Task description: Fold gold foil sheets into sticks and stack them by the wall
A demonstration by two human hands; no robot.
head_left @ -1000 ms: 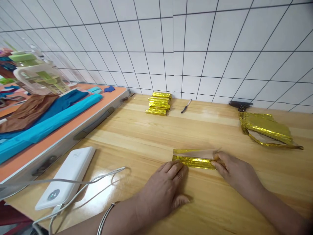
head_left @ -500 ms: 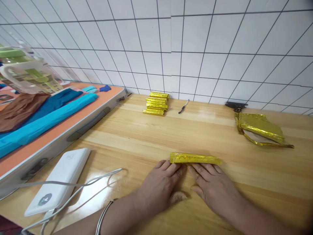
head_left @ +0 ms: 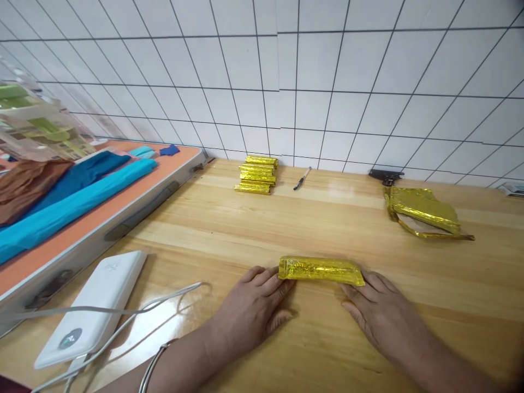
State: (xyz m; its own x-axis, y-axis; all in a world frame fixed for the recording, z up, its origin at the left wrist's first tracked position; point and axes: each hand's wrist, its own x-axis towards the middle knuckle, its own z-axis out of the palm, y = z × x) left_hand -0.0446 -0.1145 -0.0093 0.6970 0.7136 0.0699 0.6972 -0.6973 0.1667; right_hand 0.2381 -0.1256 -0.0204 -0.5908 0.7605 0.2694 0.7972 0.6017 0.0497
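I have the wooden table (head_left: 216, 218) across the lower frame, running up to the tiled wall (head_left: 323, 71); the orange board (head_left: 180, 158) sets its left edge. My right hand (head_left: 382, 311), lower right, and left hand (head_left: 256, 303), lower centre, both lie palm down, fingers extended, thumbs apart, closed around nothing. The white power bank (head_left: 92, 308) sits at lower left, well apart from my left hand. A folded gold packet (head_left: 428, 207) rests at right. The gold strip (head_left: 321, 269) is just below frame centre, directly beyond my fingers, its long axis crossing left to right, right end slightly lower. Each hand meets one end, so I judge neither nearer. Wood stretches from the strip up to the small gold rolls (head_left: 257, 176) and pen (head_left: 302, 179).
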